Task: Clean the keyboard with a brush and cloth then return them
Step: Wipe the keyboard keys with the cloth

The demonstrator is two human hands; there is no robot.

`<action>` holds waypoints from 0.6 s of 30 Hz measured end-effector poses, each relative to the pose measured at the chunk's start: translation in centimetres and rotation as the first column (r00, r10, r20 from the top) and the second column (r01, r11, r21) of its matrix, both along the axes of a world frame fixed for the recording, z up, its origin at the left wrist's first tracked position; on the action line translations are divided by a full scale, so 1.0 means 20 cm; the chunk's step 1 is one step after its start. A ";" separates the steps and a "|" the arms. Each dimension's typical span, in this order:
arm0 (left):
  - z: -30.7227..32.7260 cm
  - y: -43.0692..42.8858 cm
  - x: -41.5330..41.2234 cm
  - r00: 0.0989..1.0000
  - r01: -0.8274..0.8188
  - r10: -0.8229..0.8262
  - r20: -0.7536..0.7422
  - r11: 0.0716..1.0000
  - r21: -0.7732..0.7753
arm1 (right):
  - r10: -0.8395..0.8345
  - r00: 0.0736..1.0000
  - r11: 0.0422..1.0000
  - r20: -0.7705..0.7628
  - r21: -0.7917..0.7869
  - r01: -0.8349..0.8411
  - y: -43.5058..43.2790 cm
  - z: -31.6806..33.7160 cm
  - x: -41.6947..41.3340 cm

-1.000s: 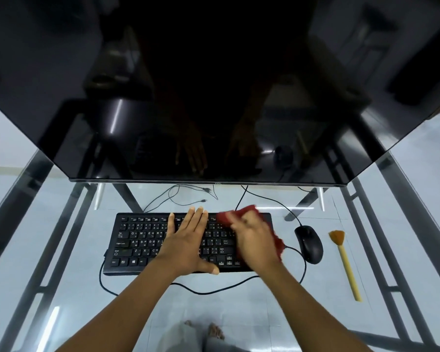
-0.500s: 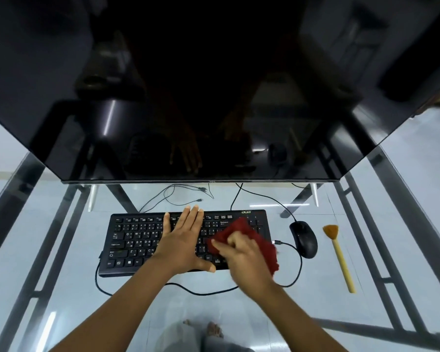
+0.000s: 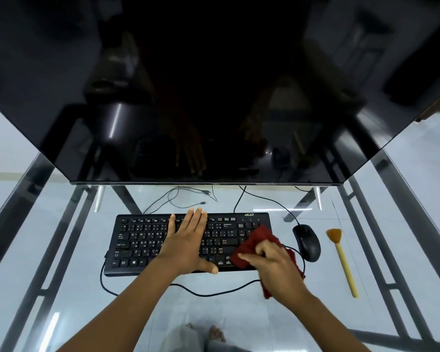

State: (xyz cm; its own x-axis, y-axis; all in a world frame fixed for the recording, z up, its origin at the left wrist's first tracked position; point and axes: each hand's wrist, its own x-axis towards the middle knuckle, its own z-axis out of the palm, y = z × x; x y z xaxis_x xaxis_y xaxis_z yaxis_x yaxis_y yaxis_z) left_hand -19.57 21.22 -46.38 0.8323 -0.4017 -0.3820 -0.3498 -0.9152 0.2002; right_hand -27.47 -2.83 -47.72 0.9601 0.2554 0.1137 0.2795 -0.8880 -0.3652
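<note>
A black keyboard [image 3: 142,240] lies on a glass table in front of a big dark monitor. My left hand [image 3: 186,245] rests flat on its middle keys, fingers apart, thumb at the front edge. My right hand [image 3: 277,268] grips a crumpled dark red cloth [image 3: 257,242] and presses it on the keyboard's right front corner. A brush [image 3: 341,257] with an orange bristle fan and a pale yellow handle lies on the glass to the right of the mouse, bristles pointing away from me.
A black wired mouse [image 3: 306,241] sits between keyboard and brush. Cables [image 3: 188,194] loop behind and in front of the keyboard. The monitor [image 3: 214,97] overhangs the table's back. Grey table frame bars [image 3: 381,250] show through the glass.
My right hand with the cloth has swept from the keyboard's upper right down to its right front corner. The left hand has stayed flat on the keys.
</note>
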 end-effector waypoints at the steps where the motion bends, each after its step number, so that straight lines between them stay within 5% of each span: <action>1: 0.00 0.00 0.00 1.000 -0.005 0.005 0.008 1.000 -0.003 | -0.006 1.000 1.000 -0.020 -0.003 0.006 -0.03 0.01 -0.01; 5: 0.00 -0.02 0.00 1.000 0.000 0.000 -0.010 1.000 0.016 | -0.018 0.992 0.998 -0.125 0.059 0.025 0.22 0.04 0.02; 18: -0.01 -0.01 0.00 1.000 -0.006 0.006 0.003 1.000 -0.007 | -0.060 0.997 0.997 -0.051 0.045 0.062 0.21 0.06 0.03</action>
State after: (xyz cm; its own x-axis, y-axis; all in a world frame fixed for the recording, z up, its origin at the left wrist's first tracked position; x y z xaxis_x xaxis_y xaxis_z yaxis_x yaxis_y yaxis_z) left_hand -19.62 21.08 -46.61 0.8358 -0.3997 -0.3764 -0.3454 -0.9157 0.2053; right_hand -26.94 1.42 -46.45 0.9785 0.1918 0.0758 0.2058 -0.8845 -0.4187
